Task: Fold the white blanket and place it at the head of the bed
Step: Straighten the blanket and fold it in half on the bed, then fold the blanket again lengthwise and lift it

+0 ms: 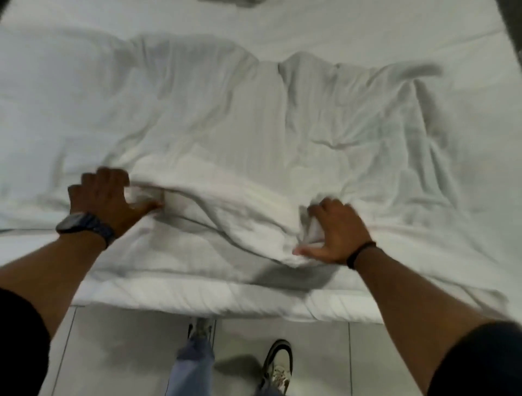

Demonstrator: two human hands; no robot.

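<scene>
The white blanket (254, 121) lies rumpled across the bed, with its near edge bunched into thick folds by the mattress side. My left hand (106, 195), with a dark watch on the wrist, grips a fold of the blanket's near edge between thumb and fingers. About half a metre to the right, my right hand (336, 230) clutches a bunch of the same edge, a black band on its wrist. Both hands look blurred.
The bed (367, 25) with a white sheet stretches away from me, and its near side (169, 296) runs across the lower frame. Below it are pale floor tiles (113, 339) and my two feet in shoes. A dark object (243, 2) shows at the top edge.
</scene>
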